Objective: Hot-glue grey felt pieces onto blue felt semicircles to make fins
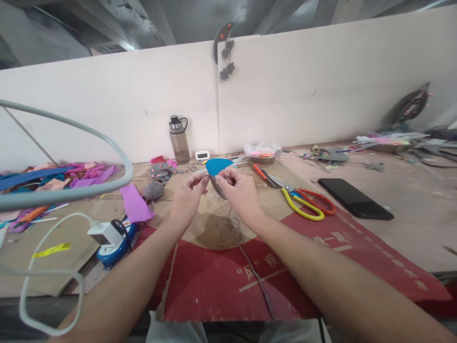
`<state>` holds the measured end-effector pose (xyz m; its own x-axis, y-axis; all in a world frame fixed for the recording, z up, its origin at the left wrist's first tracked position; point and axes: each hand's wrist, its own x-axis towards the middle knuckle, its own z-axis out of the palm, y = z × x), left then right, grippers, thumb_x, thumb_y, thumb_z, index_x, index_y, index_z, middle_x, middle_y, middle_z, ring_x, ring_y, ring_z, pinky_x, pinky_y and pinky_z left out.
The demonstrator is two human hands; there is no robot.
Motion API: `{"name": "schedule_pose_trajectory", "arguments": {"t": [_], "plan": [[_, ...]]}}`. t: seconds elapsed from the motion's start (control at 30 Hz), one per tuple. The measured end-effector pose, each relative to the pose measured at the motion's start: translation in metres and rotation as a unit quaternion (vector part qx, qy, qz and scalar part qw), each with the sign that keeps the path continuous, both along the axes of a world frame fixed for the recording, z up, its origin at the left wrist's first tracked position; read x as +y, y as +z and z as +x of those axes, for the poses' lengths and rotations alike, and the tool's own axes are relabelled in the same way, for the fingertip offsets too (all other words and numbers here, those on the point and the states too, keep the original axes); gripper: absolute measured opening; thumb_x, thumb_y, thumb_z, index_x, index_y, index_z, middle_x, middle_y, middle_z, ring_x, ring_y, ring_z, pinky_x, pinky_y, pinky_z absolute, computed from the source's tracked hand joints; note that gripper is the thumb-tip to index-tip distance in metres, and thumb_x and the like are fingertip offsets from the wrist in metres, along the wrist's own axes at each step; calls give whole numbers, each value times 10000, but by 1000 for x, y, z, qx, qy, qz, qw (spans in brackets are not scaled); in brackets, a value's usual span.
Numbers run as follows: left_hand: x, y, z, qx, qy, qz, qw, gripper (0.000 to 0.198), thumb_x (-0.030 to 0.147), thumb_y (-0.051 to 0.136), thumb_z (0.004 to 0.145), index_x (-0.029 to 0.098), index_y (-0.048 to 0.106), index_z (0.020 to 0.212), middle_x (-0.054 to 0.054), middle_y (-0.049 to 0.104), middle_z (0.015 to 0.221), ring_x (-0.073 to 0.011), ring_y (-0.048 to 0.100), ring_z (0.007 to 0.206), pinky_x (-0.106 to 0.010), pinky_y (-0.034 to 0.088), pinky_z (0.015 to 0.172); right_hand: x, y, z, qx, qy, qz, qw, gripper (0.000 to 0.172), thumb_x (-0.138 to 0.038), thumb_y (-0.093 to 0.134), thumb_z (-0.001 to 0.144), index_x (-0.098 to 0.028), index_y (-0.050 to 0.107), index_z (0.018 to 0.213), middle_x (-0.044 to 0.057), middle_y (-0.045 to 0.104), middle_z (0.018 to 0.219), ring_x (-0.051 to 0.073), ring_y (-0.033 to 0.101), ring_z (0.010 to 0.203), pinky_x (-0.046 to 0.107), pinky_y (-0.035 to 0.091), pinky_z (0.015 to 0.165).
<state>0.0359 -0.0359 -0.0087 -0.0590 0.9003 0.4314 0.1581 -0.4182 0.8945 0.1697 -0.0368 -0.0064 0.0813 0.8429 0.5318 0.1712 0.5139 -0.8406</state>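
Both hands are raised close together over the middle of the work surface. My left hand has thumb and fingertips pinched at the left edge of a small grey curved piece; whether it grips that piece or a thread is too small to tell. My right hand is closed, thumb against fingers, on the grey curved piece. A blue rounded piece shows just above and behind the fingertips. Grey yarn hangs below the hands in loose loops and runs down over the red printed cardboard.
Scissors with yellow and red handles and a black phone lie to the right. On the left are a grey yarn ball, purple felt, a charger and a foreground cable loop. A bottle stands behind.
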Motion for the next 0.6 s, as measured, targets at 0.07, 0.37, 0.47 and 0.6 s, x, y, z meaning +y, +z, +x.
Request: {"name": "schedule_pose_trajectory", "arguments": {"t": [0.07,0.37,0.47,0.6], "plan": [[0,0,0,17,-27,-9,999,224,318,593,768,173,693,906,-54,687,922,-167,614,845,-287,512,721,0,-1,-1,-24,-16,15,999,148,-283,552,755,-173,595,665,-45,428,549,99,365,530,240,316,539],[-6,-1,8,-71,-118,-49,989,204,321,639,745,158,708,846,-63,709,885,-184,632,858,-311,500,801,6,-9,2,-58,-3,37,998,133,-286,554,794,-193,648,777,7,593,663,130,479,601,261,368,598],[-4,-1,8,-105,-121,-49,986,270,401,633,754,156,714,831,-75,717,863,-194,655,813,-318,512,767,5,-8,3,-75,-2,55,996,129,-270,541,808,-198,648,798,16,612,709,138,498,643,270,376,628],[-2,-2,7,-139,-138,-72,978,311,424,620,765,129,708,812,-107,721,853,-204,670,809,-318,520,750,3,-6,4,-108,-4,76,991,99,-239,538,809,-197,625,789,11,596,717,139,496,666,271,375,647]]}}
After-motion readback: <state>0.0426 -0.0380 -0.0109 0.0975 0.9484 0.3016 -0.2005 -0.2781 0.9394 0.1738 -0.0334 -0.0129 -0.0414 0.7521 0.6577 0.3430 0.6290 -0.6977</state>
